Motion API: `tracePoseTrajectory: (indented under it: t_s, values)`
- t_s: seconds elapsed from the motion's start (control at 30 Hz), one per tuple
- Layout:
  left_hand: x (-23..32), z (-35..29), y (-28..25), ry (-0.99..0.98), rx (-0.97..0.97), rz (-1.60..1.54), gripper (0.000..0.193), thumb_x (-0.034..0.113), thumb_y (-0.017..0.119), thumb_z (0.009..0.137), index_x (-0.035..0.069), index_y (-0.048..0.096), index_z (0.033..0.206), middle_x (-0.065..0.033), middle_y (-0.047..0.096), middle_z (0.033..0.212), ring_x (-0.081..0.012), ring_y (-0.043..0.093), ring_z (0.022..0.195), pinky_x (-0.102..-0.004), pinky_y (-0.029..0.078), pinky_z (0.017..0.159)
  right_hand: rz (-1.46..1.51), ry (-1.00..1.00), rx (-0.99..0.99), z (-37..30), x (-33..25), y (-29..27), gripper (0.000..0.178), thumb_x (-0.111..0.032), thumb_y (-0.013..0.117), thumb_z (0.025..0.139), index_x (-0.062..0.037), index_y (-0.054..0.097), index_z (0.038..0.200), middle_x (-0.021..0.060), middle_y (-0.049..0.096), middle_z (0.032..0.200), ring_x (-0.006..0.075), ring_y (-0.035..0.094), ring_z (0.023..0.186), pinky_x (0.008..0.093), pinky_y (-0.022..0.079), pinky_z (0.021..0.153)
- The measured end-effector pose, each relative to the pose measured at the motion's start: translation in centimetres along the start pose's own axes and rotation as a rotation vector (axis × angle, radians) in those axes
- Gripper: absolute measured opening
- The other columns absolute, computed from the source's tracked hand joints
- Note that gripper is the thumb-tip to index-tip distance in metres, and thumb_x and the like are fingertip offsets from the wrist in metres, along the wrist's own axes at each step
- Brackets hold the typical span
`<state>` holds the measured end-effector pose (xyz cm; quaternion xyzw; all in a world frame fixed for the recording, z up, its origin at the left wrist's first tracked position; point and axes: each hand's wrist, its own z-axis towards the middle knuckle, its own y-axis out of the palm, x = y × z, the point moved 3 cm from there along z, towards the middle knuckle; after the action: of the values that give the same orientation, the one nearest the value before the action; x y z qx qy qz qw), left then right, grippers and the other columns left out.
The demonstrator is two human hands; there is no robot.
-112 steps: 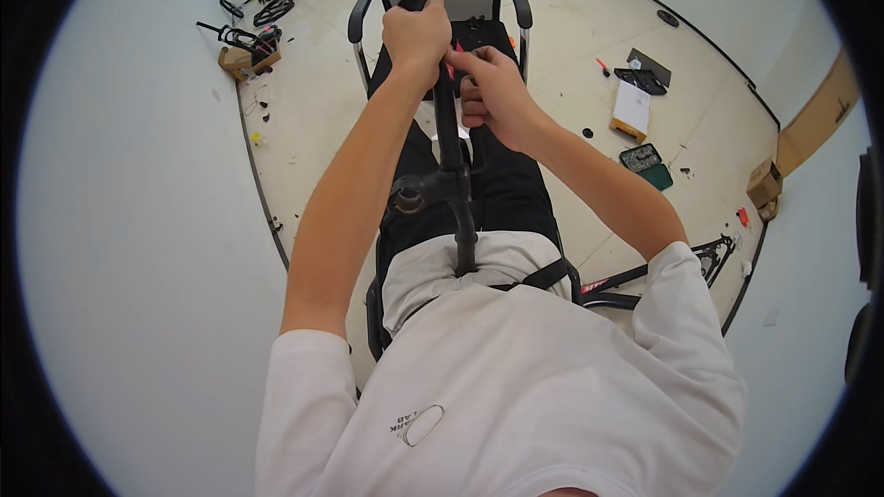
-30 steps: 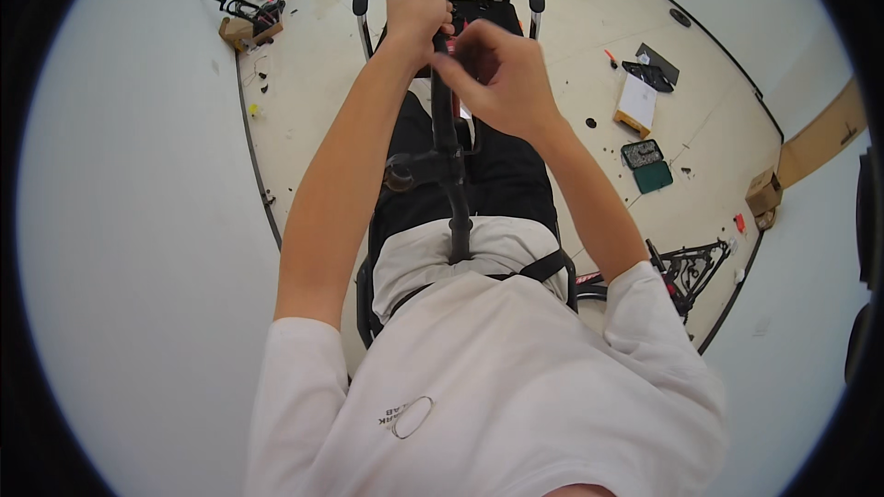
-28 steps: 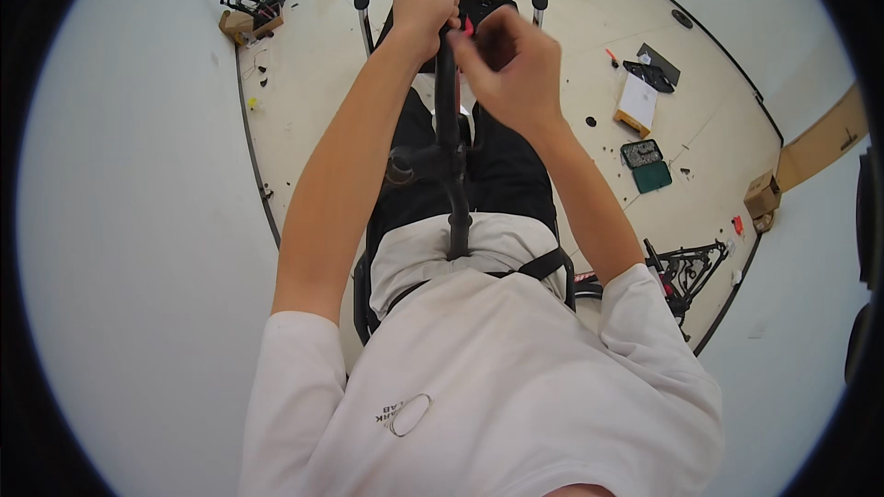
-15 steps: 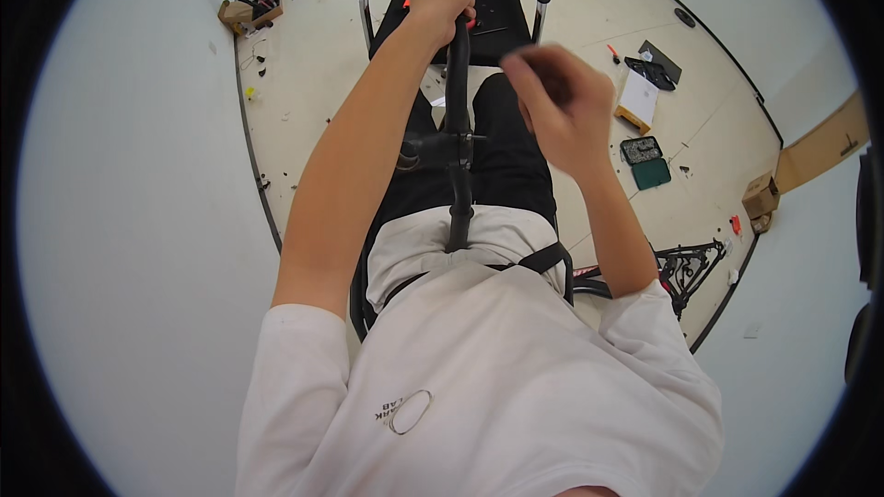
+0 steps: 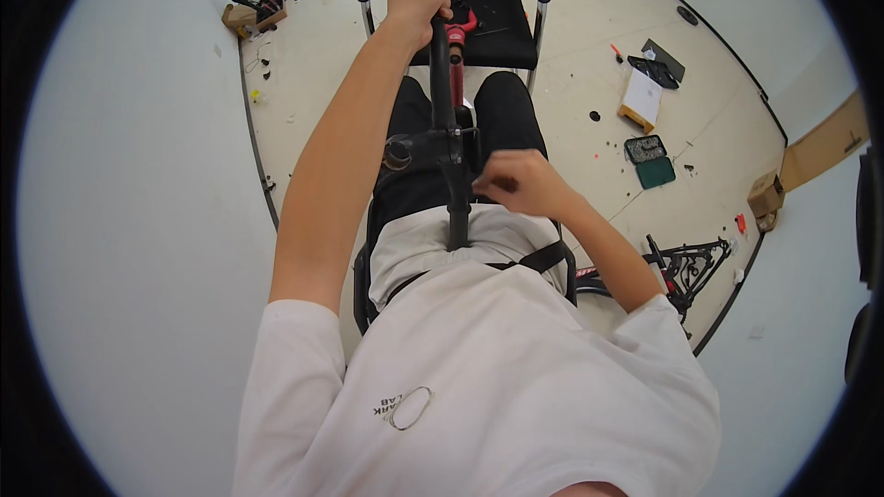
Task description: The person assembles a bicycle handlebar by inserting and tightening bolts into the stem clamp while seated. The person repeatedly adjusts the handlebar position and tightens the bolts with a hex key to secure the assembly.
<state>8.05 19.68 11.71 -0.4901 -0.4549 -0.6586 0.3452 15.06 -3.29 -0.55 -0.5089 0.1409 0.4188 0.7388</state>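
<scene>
With the left hand (image 5: 421,5), gripping the black handlebar (image 5: 442,83) near its far end, already joined to the stem (image 5: 425,149) just left of the right hand (image 5: 522,182); cannot judge tightness or anything undone. Beside the bar, with the right hand curled narrow, cannot tell whether holding something.

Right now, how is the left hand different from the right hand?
The left hand is wrapped around the black handlebar near its far end; the right hand is curled beside the bar, not wrapped around it. The left hand reaches far out in front, while the right hand is nearer the white T-shirt. I can't tell whether the right hand holds something small. Both hands are bare.
</scene>
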Motion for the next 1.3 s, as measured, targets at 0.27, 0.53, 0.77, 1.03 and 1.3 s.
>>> tracePoseTrajectory:
  t_s: [0.27, 0.53, 0.77, 1.03, 1.3]
  values:
    - [1.1, -1.7, 1.6, -0.028, -0.082, -0.017, 0.027, 0.018, 0.067, 0.087, 0.005, 0.047, 0.074, -0.0002, 0.042, 0.064, -0.0078, 0.036, 0.051, -0.0238, 0.033, 0.045, -0.155, 0.066, 0.250, 7.9, 2.4, -5.1, 0.022, -0.015, 0.075, 0.074, -0.0019, 0.063, 0.086, 0.0099, 0.067, 0.072, 0.0228, 0.063, 0.058, 0.0320, 0.050, 0.057]
    - [0.7, -1.5, 1.3, -0.011, -0.031, -0.015, 0.026, 0.018, 0.068, 0.087, 0.004, 0.048, 0.076, -0.0016, 0.043, 0.064, -0.0089, 0.038, 0.051, -0.0241, 0.033, 0.044, 0.079, 0.005, 0.409, 9.6, -3.5, -8.4, 0.012, -0.010, 0.072, 0.081, 0.0012, 0.068, 0.084, 0.0033, 0.066, 0.063, 0.0056, 0.062, 0.056, 0.0203, 0.046, 0.051]
    - [-0.6, 0.1, 0.1, -0.027, -0.013, 0.010, 0.027, 0.017, 0.065, 0.087, -0.008, 0.056, 0.081, -0.0125, 0.056, 0.071, -0.0162, 0.048, 0.050, -0.0298, 0.042, 0.047, 0.068, 0.070, 0.089, 4.9, -7.5, -7.0, 0.046, -0.033, 0.089, 0.065, -0.0033, 0.055, 0.059, 0.0000, 0.051, 0.049, 0.0058, 0.045, 0.046, 0.0220, 0.035, 0.044]
    - [-0.2, 0.0, -0.7, -0.039, -0.014, -0.024, 0.026, 0.016, 0.064, 0.088, -0.007, 0.053, 0.082, -0.0113, 0.053, 0.071, -0.0143, 0.044, 0.052, -0.0291, 0.041, 0.047, 0.007, 0.276, -0.250, 2.4, -1.9, -2.1, 0.043, -0.039, 0.079, 0.073, 0.0025, 0.067, 0.069, 0.0116, 0.062, 0.058, 0.0216, 0.059, 0.051, 0.0292, 0.046, 0.051]
    - [1.3, -1.8, 1.5, -0.049, -0.147, -0.041, 0.028, 0.017, 0.065, 0.088, -0.006, 0.051, 0.082, -0.0105, 0.051, 0.072, -0.0123, 0.042, 0.053, -0.0270, 0.038, 0.046, -0.376, 0.000, -0.236, 8.3, 2.9, -4.1, 0.032, -0.033, 0.071, 0.077, -0.0012, 0.068, 0.073, 0.0146, 0.065, 0.065, 0.0326, 0.063, 0.062, 0.0394, 0.050, 0.061]
